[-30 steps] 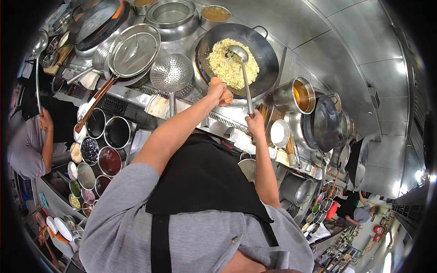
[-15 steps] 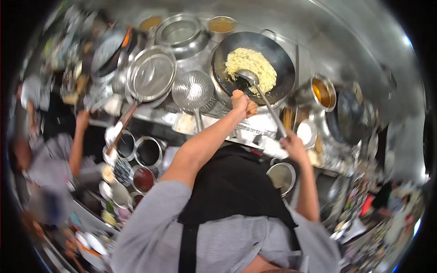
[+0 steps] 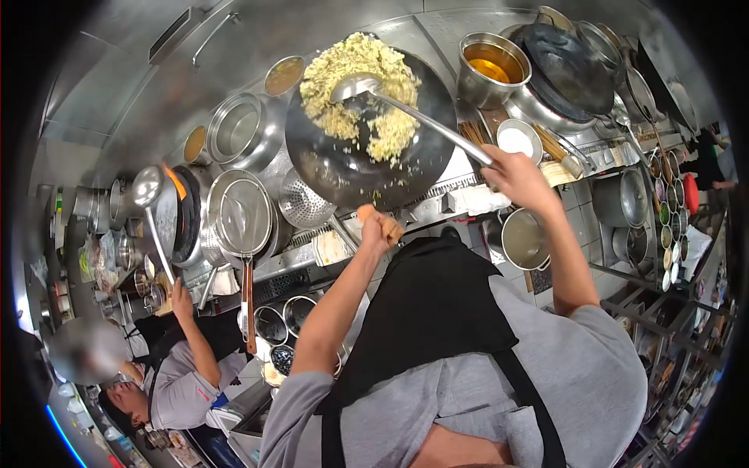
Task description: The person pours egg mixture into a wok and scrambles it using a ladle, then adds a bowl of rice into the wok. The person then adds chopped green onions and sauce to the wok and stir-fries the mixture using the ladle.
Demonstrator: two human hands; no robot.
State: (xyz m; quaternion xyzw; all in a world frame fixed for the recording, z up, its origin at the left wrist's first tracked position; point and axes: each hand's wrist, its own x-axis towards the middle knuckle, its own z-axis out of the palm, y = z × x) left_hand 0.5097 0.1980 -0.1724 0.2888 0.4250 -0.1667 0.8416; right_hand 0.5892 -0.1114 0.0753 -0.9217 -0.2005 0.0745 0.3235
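Fried rice with egg (image 3: 351, 66) covers the far side of a dark wok (image 3: 335, 175) and spreads toward its middle. The wok is tilted, its far side raised. At the near rim, my left hand (image 3: 378, 232) is closed round a folded orange-tan cloth (image 3: 392, 228) and grips the wok there; the part under the cloth is hidden. My right hand (image 3: 515, 178) is wrapped round the handle end of a long steel ladle (image 3: 425, 119). The ladle's bowl rests among the rice, round side up.
Right of the wok stand a pot of orange liquid (image 3: 493, 66), a bowl of white powder (image 3: 516, 139) and stacked dark woks (image 3: 569, 70). Leftward are a perforated skimmer (image 3: 304, 199), a strainer (image 3: 242, 214) and a steel pot (image 3: 236, 129). A co-worker (image 3: 187, 382) holds another ladle (image 3: 156, 218).
The wok has tilted and come up nearer the camera, rice spreading over its far side. My right hand and the ladle moved up with it. The head view has turned.
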